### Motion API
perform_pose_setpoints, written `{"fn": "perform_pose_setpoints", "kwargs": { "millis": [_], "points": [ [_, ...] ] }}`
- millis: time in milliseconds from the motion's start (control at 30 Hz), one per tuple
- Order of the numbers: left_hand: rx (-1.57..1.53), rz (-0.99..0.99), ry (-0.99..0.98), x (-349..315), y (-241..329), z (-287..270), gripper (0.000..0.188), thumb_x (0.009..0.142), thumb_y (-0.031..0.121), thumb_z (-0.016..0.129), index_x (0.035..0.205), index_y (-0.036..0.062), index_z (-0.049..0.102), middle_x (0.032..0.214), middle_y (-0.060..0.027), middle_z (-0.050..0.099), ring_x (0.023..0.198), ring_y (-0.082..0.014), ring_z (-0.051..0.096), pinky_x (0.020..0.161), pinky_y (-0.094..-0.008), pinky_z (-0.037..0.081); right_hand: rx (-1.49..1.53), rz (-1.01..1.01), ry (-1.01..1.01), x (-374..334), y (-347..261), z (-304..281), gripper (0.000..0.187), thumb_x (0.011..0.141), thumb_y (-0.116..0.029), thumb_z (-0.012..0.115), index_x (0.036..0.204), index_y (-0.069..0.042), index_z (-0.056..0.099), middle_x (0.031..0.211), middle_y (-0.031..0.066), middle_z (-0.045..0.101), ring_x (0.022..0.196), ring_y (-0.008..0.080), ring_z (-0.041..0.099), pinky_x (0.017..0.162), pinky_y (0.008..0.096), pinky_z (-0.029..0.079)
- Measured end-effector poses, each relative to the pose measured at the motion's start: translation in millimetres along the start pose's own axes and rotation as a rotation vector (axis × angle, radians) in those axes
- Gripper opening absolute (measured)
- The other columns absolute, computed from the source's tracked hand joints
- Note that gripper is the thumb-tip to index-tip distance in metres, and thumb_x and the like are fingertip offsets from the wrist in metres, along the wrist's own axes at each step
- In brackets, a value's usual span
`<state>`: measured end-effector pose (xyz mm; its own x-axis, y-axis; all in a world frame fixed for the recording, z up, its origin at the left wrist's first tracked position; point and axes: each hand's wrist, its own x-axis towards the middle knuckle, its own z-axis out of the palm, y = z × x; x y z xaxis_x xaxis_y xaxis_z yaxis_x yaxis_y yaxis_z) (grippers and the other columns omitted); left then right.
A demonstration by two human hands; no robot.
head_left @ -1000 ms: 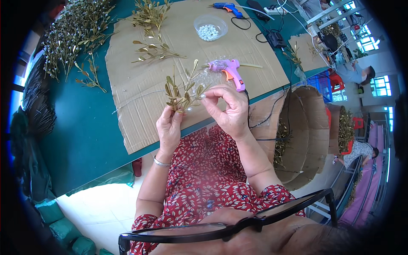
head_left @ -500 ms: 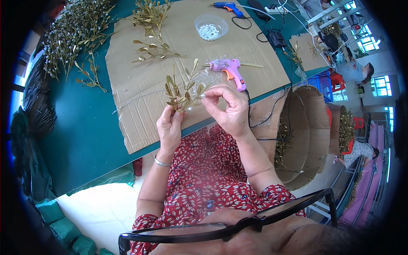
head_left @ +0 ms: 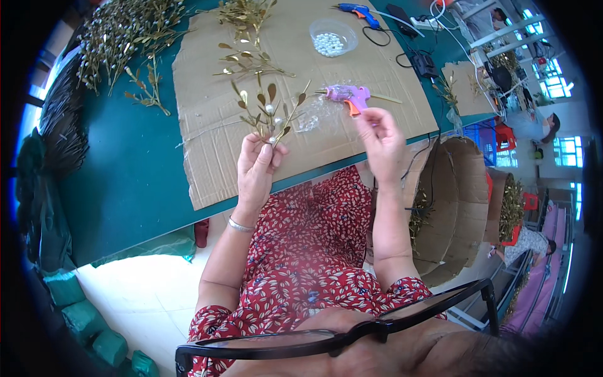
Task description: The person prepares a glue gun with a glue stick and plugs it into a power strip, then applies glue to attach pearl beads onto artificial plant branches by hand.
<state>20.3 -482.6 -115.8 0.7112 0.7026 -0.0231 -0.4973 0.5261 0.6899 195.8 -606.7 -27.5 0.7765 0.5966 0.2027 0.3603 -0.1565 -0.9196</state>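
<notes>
My left hand (head_left: 256,166) pinches the stems of a gold-leaved artificial sprig (head_left: 272,108) with white pearl beads among its leaves. The sprig stands upright above the front part of the cardboard sheet (head_left: 220,166). To the right, my right hand (head_left: 383,141) has its fingers curled over the handle of a lilac glue gun (head_left: 345,95) with an orange trigger. The gun lies on the cardboard, nozzle pointing left, a glue stick (head_left: 386,98) showing behind it. My fingers hide the handle's lower end. Stringy clear glue (head_left: 308,119) lies beside the nozzle.
Behind are a clear bowl of white pearls (head_left: 331,41), a blue glue gun (head_left: 359,12) and loose gold sprigs (head_left: 251,61). Beaded sprigs (head_left: 119,44) pile up at the left on the green table (head_left: 125,182). Cables and a large cardboard container (head_left: 455,207) are at my right.
My right hand has left the sprig and moved right to the lilac glue gun's handle. My left hand still holds the sprig, now turned so its pearls show. The view has shifted slightly.
</notes>
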Motion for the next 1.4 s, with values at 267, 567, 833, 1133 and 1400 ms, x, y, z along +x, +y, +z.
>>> {"fn": "perform_pose_setpoints", "kwargs": {
  "millis": [267,567,833,1133,1400],
  "points": [
    [-0.076,-0.033,-0.068,0,3,-5,0.025,0.094,0.01,0.051,0.117,0.0043,0.046,0.096,-0.0092,0.062,0.067,-0.0065,0.041,0.063,-0.0188,0.036,-0.653,0.111,-0.079,31,65,-21,0.039,0.076,-0.027,0.069,0.1,0.001,0.059,0.085,0.0133,0.063,0.078,0.0244,0.06,0.074,0.0355,0.047],
    [-0.082,-0.087,-0.066,1,6,-8,0.033,0.098,0.019,0.043,0.127,0.0044,0.047,0.098,-0.0104,0.062,0.065,-0.0063,0.036,0.06,-0.0205,0.033,0.054,0.125,0.03,41,98,-37,0.03,0.07,-0.003,0.06,0.099,0.002,0.053,0.083,0.0079,0.058,0.066,0.0133,0.054,0.061,0.0274,0.045],
    [-0.198,-0.091,-0.044,1,9,-7,0.028,0.099,0.017,0.041,0.126,0.0103,0.045,0.087,-0.0056,0.056,0.064,-0.0068,0.035,0.058,-0.0204,0.03,0.533,0.056,0.002,-22,21,-18,0.04,0.076,-0.004,0.063,0.113,0.001,0.049,0.077,0.0058,0.055,0.064,0.0128,0.053,0.054,0.0276,0.047],
    [-0.243,-0.065,0.006,2,5,-8,0.027,0.098,0.013,0.043,0.124,0.0089,0.047,0.083,-0.0024,0.049,0.064,-0.0084,0.035,0.059,-0.0207,0.031,0.952,0.344,-0.365,-40,10,-3,0.043,0.075,-0.013,0.067,0.113,0.001,0.051,0.063,0.0018,0.048,0.059,0.014,0.05,0.051,0.0313,0.047],
    [-0.177,-0.034,0.013,2,5,-7,0.028,0.098,0.015,0.043,0.125,0.0069,0.045,0.083,-0.0027,0.048,0.064,-0.0083,0.036,0.061,-0.0208,0.033,0.967,0.5,-0.546,-56,11,2,0.032,0.078,-0.014,0.068,0.103,-0.002,0.053,0.072,0.0079,0.055,0.052,0.0137,0.05,0.044,0.0232,0.041]
  ]
}}
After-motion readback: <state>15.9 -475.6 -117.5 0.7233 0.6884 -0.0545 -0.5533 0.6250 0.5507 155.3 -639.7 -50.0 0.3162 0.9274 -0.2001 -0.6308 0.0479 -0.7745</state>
